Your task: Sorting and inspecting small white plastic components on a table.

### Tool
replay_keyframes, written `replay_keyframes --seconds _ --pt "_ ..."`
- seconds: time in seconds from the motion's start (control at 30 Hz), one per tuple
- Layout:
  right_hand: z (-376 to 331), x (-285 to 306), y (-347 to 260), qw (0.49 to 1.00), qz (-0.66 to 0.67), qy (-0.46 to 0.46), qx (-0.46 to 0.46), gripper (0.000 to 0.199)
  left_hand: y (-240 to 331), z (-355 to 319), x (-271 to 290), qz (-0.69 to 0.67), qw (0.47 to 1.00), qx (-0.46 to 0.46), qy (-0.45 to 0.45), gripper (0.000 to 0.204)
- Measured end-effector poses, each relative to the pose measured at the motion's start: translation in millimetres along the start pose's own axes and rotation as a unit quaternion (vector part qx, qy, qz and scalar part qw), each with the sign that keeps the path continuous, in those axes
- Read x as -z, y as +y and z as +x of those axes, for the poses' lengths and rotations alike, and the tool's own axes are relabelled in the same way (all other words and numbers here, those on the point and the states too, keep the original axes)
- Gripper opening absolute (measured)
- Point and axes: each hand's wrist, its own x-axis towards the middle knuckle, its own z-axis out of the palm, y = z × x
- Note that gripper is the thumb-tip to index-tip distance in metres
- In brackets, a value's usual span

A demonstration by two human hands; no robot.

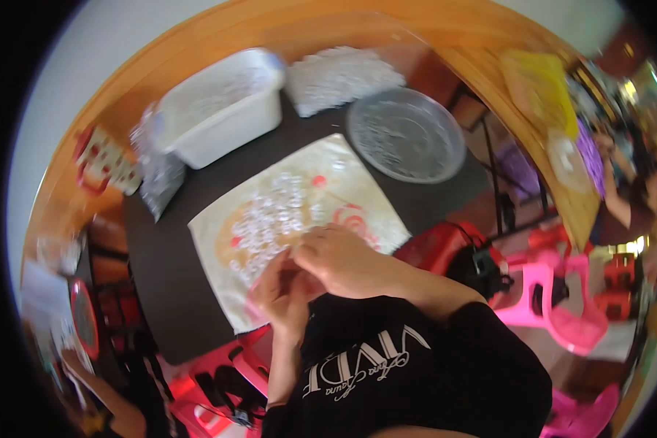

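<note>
Both hands meeting at the near edge of the sheet (358, 182), fingers bunched together. Left hand (283, 292) curled, fingertips closed on something small; right hand (339, 257) laid over it, fingers bent inward. Object pinched too small and blurred to identify; probably one of the beads (270, 219) lying in a loose cluster on the sheet just beyond the hands.

Risks, as judged:
- Beads loose and unconfined on a flat sheet; a nudge from either wrist likely to scatter them toward the sheet's edge and off the dark desk (160, 270).
- Sheet's near corner overhanging the desk edge beneath the hands; downward pressure there liable to tip the beads into the lap.
- Small pinched piece easily dropped; chairs (540, 299) and clutter below would make recovery hard.

Count:
- Sheet: one.
- White tub (219, 109), beyond the sheet to the left: one.
- Clear round dish (405, 135), beyond the sheet to the right: one.
- Bags of clear pieces: two, one (339, 77) beyond the dish, one (157, 175) left of the sheet.
- Beads: several dozen at a guess, not countable.
- Pink chairs: at least two.
</note>
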Motion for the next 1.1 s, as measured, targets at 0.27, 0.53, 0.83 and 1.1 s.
replay_keyframes --seconds 0.27,0.53,0.83,1.1 --pt "-4.0 -18.1 3.9 0.986 0.080 0.145 -0.016 0.022 7.5 7.1 -9.4 -0.026 0.999 0.041 0.020 0.044" --pt "-9.3 -32.5 15.1 0.964 0.165 0.207 0.020 0.011 0.8 4.9 -1.0 -0.024 0.999 0.034 0.013 0.050" --pt "-14.1 -29.6 18.4 0.970 0.109 0.216 0.007 0.012 -2.5 5.2 3.8 -0.025 0.999 0.046 -0.004 0.047" --pt "-18.5 -21.3 6.3 0.978 -0.018 0.207 -0.002 0.018 5.6 5.4 -1.5 0.071 0.997 0.033 0.009 0.051"
